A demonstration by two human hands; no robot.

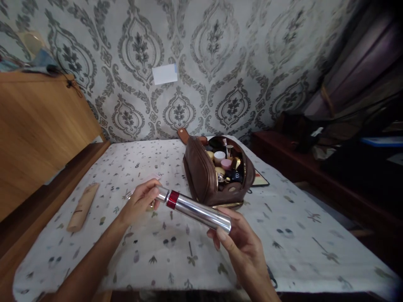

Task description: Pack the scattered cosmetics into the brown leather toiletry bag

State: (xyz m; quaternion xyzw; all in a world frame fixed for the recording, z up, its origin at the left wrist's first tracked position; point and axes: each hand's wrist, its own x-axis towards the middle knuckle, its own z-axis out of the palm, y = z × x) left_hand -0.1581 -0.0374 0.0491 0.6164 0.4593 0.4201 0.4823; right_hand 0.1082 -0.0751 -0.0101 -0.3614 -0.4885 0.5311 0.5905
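A shiny silver tube with a red band (201,213) is held at a slant above the cloth, in both hands. My right hand (245,247) grips its wide lower end, with fingers behind and thumb in front. At the narrower silver end, my left hand (141,199) pinches with thumb and fingers. A dark line shows between that end and the red band; I cannot tell whether the parts are separated. Something small and gold (152,205) shows just under my left hand, mostly hidden. Behind the tube stands an unzipped brown cosmetic bag (201,167) holding several jars and bottles.
A beige squeeze tube (83,207) lies at the left on the patterned tablecloth (170,268). A flat dark-edged item (261,179) is partly behind the bag. A wooden cabinet (40,138) borders the left, a papered wall (195,54) the back, dark furniture (283,155) the right.
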